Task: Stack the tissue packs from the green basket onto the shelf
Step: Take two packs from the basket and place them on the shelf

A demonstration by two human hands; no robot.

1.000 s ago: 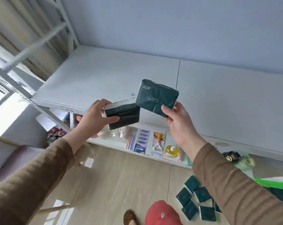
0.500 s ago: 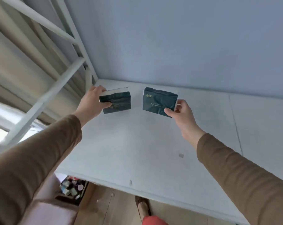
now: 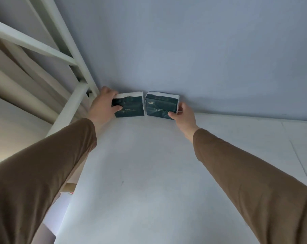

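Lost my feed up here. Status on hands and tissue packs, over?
Left hand grip on left pack, right hand grip on right pack. Both packs side by side at shelf back, against wall. Nothing in the way.

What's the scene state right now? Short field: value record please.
left hand: grips left tissue pack
right hand: grips right tissue pack
packs: side by side at the back of the shelf, against the wall, narrow gap between them
shelf corner: white frame left of the packs
basket: not in view
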